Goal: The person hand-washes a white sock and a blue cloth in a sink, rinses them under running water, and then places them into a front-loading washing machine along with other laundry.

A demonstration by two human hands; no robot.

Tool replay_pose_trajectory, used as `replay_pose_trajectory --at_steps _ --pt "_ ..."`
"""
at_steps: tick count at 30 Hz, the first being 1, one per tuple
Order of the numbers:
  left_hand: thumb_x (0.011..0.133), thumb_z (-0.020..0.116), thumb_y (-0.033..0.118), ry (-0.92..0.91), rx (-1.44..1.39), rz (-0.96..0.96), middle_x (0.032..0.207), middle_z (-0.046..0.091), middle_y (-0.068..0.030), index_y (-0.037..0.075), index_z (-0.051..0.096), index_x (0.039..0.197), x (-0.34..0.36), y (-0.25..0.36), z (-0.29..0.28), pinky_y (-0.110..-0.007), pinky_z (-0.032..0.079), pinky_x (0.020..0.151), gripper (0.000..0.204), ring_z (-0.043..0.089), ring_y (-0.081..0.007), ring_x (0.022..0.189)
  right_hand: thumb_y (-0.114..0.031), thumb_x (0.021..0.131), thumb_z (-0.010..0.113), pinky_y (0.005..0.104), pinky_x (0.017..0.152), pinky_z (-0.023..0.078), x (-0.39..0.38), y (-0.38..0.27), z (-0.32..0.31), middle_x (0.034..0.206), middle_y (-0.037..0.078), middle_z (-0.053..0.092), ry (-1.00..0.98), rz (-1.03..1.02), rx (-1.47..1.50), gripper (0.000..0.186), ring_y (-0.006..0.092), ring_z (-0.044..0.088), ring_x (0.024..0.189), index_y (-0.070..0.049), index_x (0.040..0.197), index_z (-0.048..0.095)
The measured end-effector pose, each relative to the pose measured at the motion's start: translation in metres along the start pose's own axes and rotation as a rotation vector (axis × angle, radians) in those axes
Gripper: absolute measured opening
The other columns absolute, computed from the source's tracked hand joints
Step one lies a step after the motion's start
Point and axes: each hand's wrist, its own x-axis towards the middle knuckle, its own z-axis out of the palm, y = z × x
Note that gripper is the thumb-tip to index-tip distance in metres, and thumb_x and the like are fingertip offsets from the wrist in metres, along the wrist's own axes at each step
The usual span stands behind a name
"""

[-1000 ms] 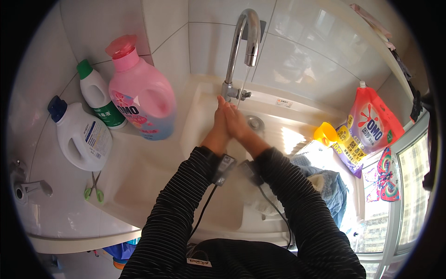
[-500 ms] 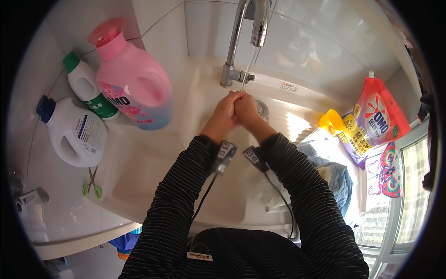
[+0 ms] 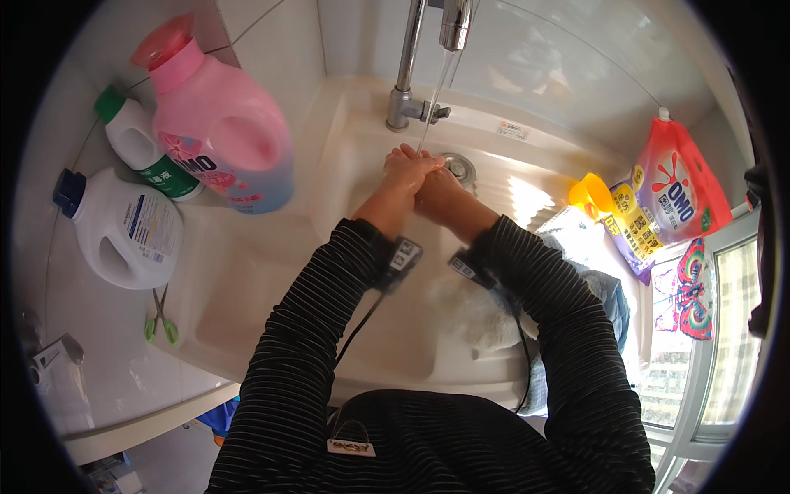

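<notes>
Toward twelve o'clock from the person's chest, over the beige sink [image 3: 255, 280], the two bare hands are together: the left hand [image 3: 409, 177] appears to lie over the right hand [image 3: 442, 199], and I cannot tell whether the fingers curl around each other. No separate object shows in either. Between twelve and one o'clock from them, the chrome gooseneck faucet [image 3: 454, 31] is already on, and its water stream [image 3: 437, 90] comes down onto the hands; the round drain [image 3: 459, 169] sits just beside them near two o'clock. As far as I can judge, wetting is done and the rinsing is underway; no lather is visible, while shutting the flow, parting the hands and drying them remain undone. At five o'clock a fluffy white item [image 3: 490, 317] lies partly blurred, with blue fabric [image 3: 607, 296] at four, untouched. At three stand a yellow measuring cup [image 3: 588, 194] and a red-and-purple detergent pouch [image 3: 671, 185]; between nine and ten, a large pink detergent jug [image 3: 226, 123]; at eight, green-handled scissors [image 3: 160, 317]. None of these is in contact with the hands.
</notes>
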Motion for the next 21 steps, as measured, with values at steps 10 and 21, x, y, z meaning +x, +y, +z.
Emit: replay_pose_trajectory --at_steps 10,21 --pt "0.091 0.046 0.02 -0.144 -0.83 0.075 0.083 0.057 -0.011 -0.004 0.053 0.088 0.013 0.008 0.005 -0.028 0.05 0.071 0.024 0.057 -0.0198 0.079 -0.004 0.081 0.053 0.0303 0.079 0.046 0.024 -0.004 0.011 0.097 0.009 0.058 0.589 0.443 1.758 0.022 0.0194 0.055 0.094 -0.001 0.103 0.054" --pt "0.095 0.035 0.028 -0.138 -0.354 0.224 0.095 0.054 -0.0211 -0.01 0.046 0.101 0.004 0.025 0.01 -0.037 0.05 0.084 0.04 0.057 -0.0332 0.093 -0.025 0.091 0.04 0.0439 0.076 0.047 0.019 -0.042 -0.003 0.093 0.012 0.055 0.571 0.67 2.386 0.026 0.0284 0.054 0.085 -0.003 0.103 0.048"
